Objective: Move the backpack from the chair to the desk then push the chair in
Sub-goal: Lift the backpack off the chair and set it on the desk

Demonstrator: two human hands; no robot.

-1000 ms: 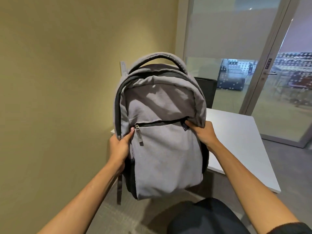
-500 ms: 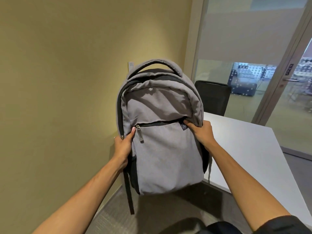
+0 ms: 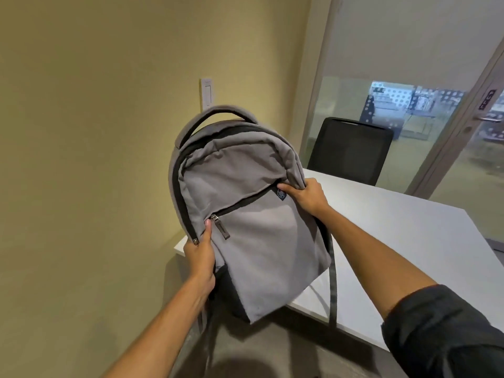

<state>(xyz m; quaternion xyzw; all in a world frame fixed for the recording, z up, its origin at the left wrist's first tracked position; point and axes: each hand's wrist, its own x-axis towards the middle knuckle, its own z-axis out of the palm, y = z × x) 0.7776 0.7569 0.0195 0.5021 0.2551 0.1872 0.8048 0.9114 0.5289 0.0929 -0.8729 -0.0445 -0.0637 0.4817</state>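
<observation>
I hold a grey backpack (image 3: 253, 236) up in the air, tilted to the left, over the near left corner of the white desk (image 3: 395, 241). My left hand (image 3: 200, 257) grips its left side by the zipper. My right hand (image 3: 306, 193) grips its right edge near the small blue logo. Its lower end hangs past the desk's front edge, and a dark strap dangles down on the right. The chair it came from is out of sight; only a dark blur shows at the bottom edge.
A black chair (image 3: 350, 151) stands at the far side of the desk. A yellow wall (image 3: 95, 159) runs close along the left, with a white wall plate (image 3: 206, 92). Glass partition and a door (image 3: 463, 148) lie behind the desk.
The backpack has moved up and forward toward the desk and tilted left. The dark chair seat at the bottom has dropped almost out of view.
</observation>
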